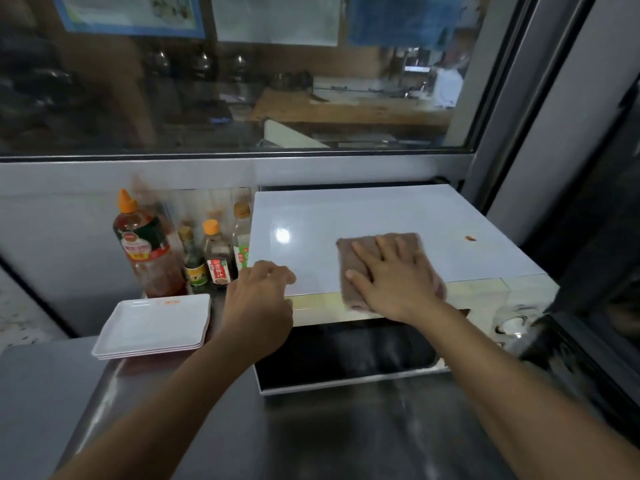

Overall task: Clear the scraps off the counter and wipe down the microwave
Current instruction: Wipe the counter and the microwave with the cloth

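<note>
Microwave (pixel 381 216) under flat right hand (pixel 391 275)

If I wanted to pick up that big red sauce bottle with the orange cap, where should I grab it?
Probably grab the big red sauce bottle around its wide labelled middle, reaching in from the front-left. It stands upright, and smaller bottles crowd its right side, so that side looks blocked. The stack of white plates sits just in front, so reach over it.

Brown cloth (pixel 381 261) on white microwave (pixel 346 216), white plates (pixel 152 323), orange-capped bottles (pixel 145 244), grey steel counter (pixel 311 438).
</note>
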Demonstrator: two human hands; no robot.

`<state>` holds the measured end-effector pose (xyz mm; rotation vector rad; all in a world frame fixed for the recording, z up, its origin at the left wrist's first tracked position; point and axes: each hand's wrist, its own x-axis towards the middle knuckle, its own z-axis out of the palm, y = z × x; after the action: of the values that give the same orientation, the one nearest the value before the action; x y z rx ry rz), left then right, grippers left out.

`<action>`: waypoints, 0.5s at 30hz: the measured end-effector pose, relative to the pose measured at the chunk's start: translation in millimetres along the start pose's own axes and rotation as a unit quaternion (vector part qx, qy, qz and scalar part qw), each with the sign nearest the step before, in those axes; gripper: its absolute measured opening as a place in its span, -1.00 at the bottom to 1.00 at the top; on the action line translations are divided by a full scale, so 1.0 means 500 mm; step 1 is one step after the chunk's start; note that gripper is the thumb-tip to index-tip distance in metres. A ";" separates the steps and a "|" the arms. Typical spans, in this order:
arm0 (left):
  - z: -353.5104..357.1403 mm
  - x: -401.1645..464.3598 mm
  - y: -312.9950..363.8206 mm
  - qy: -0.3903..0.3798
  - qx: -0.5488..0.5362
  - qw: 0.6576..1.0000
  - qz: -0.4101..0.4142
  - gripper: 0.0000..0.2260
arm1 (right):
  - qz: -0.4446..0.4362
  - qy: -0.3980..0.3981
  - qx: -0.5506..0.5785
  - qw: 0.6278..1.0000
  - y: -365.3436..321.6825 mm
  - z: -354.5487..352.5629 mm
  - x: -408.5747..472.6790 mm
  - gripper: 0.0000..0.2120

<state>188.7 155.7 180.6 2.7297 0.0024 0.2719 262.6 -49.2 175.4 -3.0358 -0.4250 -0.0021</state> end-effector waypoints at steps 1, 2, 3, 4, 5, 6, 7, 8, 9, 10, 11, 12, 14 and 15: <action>0.003 0.003 0.007 -0.001 0.009 1.000 -0.002 -0.68 | -0.042 0.004 0.008 0.999 -0.031 0.008 -0.002 -0.42; 0.006 0.007 0.015 -0.004 0.016 1.000 0.000 -0.66 | -0.084 0.010 0.012 0.996 -0.048 0.014 -0.007 -0.43; 0.011 0.010 0.024 -0.007 0.022 1.000 0.003 -0.64 | -0.117 0.015 0.013 0.993 -0.049 0.016 -0.015 -0.43; 0.015 0.014 0.034 -0.010 0.026 1.000 0.003 -0.63 | -0.139 0.018 0.010 0.990 -0.033 0.015 -0.022 -0.43; 0.021 0.017 0.045 -0.012 0.026 1.000 0.000 -0.62 | -0.149 0.017 0.007 0.989 -0.004 0.012 -0.028 -0.43; 0.027 0.022 0.056 -0.014 0.023 1.000 -0.004 -0.62 | -0.143 0.019 0.007 0.990 0.035 0.009 -0.033 -0.43; 0.033 0.026 0.069 -0.014 0.018 1.000 -0.006 -0.62 | -0.121 0.021 0.008 0.992 0.080 0.005 -0.037 -0.43; 0.039 0.031 0.083 -0.015 0.014 1.000 -0.004 -0.62 | -0.088 0.017 0.005 0.996 0.128 -0.002 -0.036 -0.43; 0.046 0.037 0.099 -0.017 0.009 1.000 0.000 -0.63 | -0.048 0.005 0.000 0.999 0.174 -0.013 -0.032 -0.43; 0.054 0.043 0.116 -0.019 0.004 1.000 0.004 -0.64 | -0.012 -0.009 -0.003 1.000 0.212 -0.023 -0.025 -0.42; 0.061 0.049 0.133 -0.020 -0.001 1.000 0.006 -0.65 | 0.014 -0.016 -0.003 1.000 0.238 -0.031 -0.012 -0.42; 0.067 0.055 0.150 -0.020 -0.003 1.000 0.008 -0.65 | 0.033 -0.019 0.002 0.999 0.250 -0.034 0.002 -0.41; 0.079 0.065 0.179 -0.021 0.004 1.000 0.006 -0.65 | 0.044 -0.019 0.013 0.999 0.235 -0.032 0.024 -0.40; 0.084 0.068 0.191 -0.021 0.014 1.000 0.001 -0.66 | 0.025 -0.011 0.013 1.000 0.218 -0.025 0.026 -0.39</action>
<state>226.5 53.1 185.9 2.7618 -0.0082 0.2159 304.9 -150.9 179.9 -3.0220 -0.3474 0.0399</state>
